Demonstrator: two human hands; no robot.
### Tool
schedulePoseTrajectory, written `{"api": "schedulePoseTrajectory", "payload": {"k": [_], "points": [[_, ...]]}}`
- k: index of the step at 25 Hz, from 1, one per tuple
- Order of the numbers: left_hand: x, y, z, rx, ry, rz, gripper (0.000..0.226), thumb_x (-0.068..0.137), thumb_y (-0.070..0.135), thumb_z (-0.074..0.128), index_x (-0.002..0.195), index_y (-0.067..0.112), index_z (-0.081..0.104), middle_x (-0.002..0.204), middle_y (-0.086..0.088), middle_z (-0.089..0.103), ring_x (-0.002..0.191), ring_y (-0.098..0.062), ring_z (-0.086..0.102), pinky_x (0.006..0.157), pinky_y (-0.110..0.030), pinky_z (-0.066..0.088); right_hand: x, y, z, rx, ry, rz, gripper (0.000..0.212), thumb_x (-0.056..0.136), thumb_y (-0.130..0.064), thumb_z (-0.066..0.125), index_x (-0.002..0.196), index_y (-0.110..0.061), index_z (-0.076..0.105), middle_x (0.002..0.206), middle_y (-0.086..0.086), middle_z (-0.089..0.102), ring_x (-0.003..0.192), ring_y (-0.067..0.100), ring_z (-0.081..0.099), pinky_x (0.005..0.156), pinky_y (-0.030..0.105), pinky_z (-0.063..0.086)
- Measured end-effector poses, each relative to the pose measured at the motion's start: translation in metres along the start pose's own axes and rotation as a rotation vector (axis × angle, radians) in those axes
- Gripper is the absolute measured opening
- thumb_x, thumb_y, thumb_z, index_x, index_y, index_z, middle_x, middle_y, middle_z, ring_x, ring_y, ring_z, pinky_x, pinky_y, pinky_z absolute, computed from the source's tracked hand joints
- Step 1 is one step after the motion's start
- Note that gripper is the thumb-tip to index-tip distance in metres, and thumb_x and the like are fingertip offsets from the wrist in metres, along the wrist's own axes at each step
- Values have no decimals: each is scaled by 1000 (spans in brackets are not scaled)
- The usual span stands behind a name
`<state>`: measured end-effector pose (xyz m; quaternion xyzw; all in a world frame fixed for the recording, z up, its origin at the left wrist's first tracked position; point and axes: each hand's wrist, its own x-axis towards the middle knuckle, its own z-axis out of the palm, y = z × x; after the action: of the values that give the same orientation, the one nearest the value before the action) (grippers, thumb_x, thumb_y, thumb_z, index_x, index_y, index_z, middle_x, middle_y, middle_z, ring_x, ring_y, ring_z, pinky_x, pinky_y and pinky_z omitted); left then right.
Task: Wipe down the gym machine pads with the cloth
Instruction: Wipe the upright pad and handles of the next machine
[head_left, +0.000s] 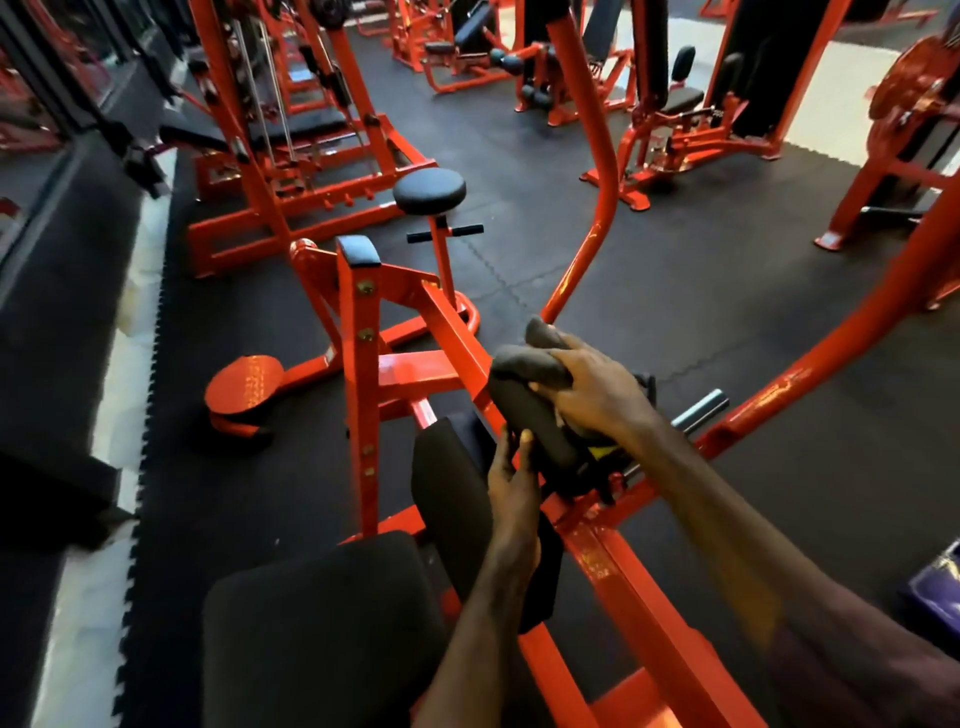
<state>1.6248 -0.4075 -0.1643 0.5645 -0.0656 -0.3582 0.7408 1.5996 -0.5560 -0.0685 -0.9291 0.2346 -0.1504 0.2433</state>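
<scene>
A red-framed machine stands right below me with black pads. My right hand (592, 389) grips a dark grey cloth (540, 353) and presses it onto the top of a small black pad (530, 421) at the machine's middle. My left hand (511, 483) holds the lower near edge of that same pad, thumb up against it. A longer black pad (452, 488) slopes down just left of my left hand. The big black seat pad (322, 623) lies nearest me at the bottom.
A round black stool pad (429, 191) and a small square pad (358, 249) top red posts ahead. Red frame arms (605, 171) rise to the right. Other red machines fill the back. Black rubber floor mats surround everything; a purple object (935, 587) is at right.
</scene>
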Motion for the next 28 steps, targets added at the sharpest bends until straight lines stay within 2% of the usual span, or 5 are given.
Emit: {"api": "schedulePoseTrajectory", "payload": {"k": [5, 13, 20, 23, 28], "points": [[3, -5, 5, -62, 15, 63, 38, 109, 37, 58, 147, 32, 58, 138, -5, 70, 125, -29, 70, 102, -58, 57, -73, 6, -1, -19, 69, -39, 54, 95, -37, 69, 147, -44, 55, 159, -15, 42, 141, 14, 48, 117, 38, 43], [18, -6, 19, 193, 264, 199, 70, 76, 80, 75, 134, 43, 61, 138, 9, 58, 131, -10, 59, 114, -46, 51, 30, 3, -4, 144, 10, 139, 50, 91, -50, 70, 139, -50, 57, 144, -12, 64, 130, 22, 63, 109, 40, 51], [19, 6, 3, -85, 22, -94, 78, 71, 50, 91, 141, 44, 57, 127, -6, 75, 110, -32, 76, 83, -51, 64, -80, 9, -2, -18, 28, -66, 59, 91, -33, 69, 148, -43, 56, 167, -12, 37, 155, 16, 33, 126, 39, 30], [21, 12, 8, -24, 11, -177, 60, 84, 52, 83, 137, 53, 57, 120, -1, 78, 108, -31, 77, 86, -54, 64, -35, 4, -1, -16, 59, -23, 50, 93, -36, 69, 142, -42, 60, 162, -14, 44, 145, 18, 48, 117, 40, 44], [13, 20, 16, 38, 57, -169, 76, 68, 66, 91, 136, 59, 58, 123, 6, 78, 113, -27, 75, 93, -56, 62, 34, -13, 2, -16, -11, 92, 42, 92, -45, 65, 134, -42, 61, 148, -13, 54, 129, 26, 61, 105, 45, 53]]}}
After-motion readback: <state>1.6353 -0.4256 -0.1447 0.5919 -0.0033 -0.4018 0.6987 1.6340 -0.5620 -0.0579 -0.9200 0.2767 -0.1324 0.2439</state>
